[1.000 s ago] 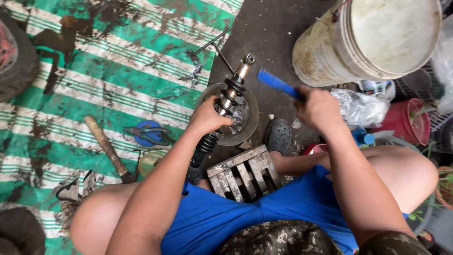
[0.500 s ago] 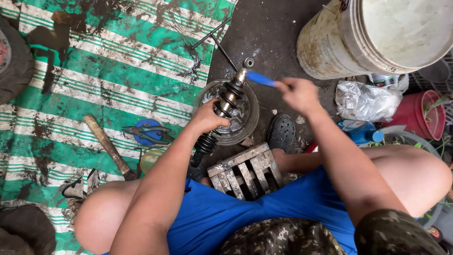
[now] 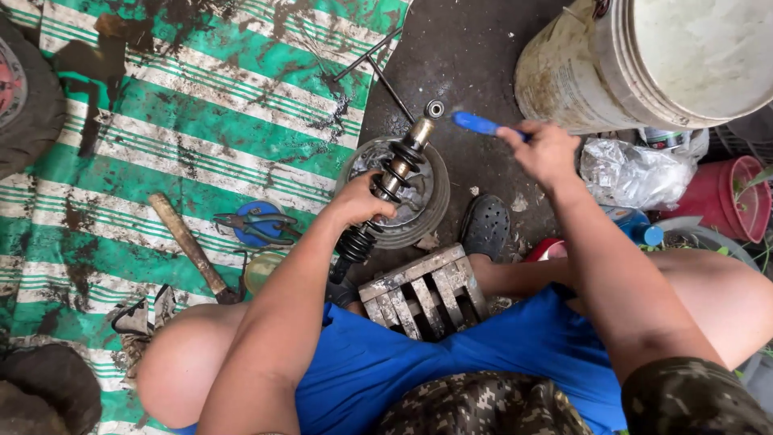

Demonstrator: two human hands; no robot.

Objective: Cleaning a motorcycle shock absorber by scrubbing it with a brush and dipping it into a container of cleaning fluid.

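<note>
At centre frame our left hand grips the shock absorber over the metal pan — our right hand clutches a blue-handled tool, seemingly ready to work its top end.

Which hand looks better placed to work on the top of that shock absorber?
Probably the right hand: it holds the blue tool beside the shock absorber top eye. The left hand grips the shock's middle, steadying it.
</note>
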